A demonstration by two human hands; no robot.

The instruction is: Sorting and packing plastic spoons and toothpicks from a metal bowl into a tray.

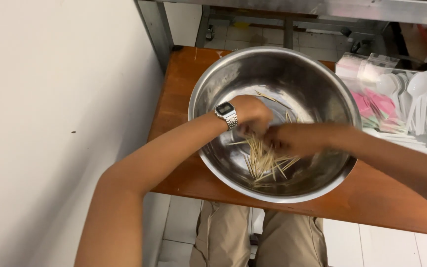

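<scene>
A large steel bowl [322, 79] sits on a brown wooden table [179, 84]. Several thin wooden toothpicks [265, 165] lie in a loose pile on the bowl's bottom. My left hand [253, 116], with a metal wristwatch [226, 114] on the wrist, reaches into the bowl with curled fingers. My right hand [292, 139] meets it from the right. Both hands pinch a bunch of toothpicks between them, just above the pile. The fingertips are blurred.
White plastic spoons [418, 99] and pink and clear packets [371, 104] lie at the table's right edge. A white wall [50, 99] stands close on the left. Metal table legs [156, 29] and tiled floor are behind. My knees show under the table's near edge.
</scene>
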